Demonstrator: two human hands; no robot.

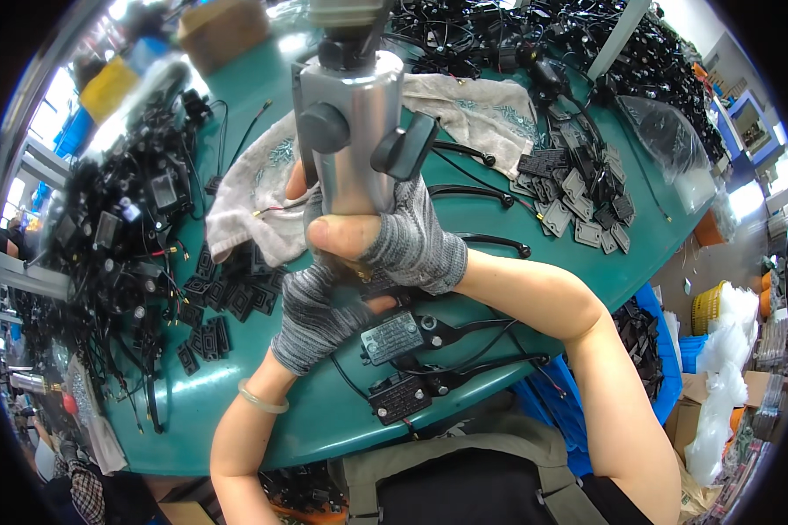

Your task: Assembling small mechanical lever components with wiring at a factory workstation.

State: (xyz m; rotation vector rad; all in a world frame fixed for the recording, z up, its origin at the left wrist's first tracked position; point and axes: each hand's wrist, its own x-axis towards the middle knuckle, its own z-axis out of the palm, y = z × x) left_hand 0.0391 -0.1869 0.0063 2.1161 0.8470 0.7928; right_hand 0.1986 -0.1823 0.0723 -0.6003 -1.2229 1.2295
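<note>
Both gloved hands are bunched up under that hanging silver power tool (352, 122), over the middle of the green desk (324, 420). Right hand (403, 236) has its fingers wrapped tight round the tool's barrel, thumb pressed across. Left hand (320, 306) sits below, fingers curled on a small part I can't make out. The tool looks heavy, rigid, slick metal, so the barrel is the spot to hold. Black brake levers (411, 337) lie near the front edge, a rag (254, 188) behind, parts piled at both sides.
</note>
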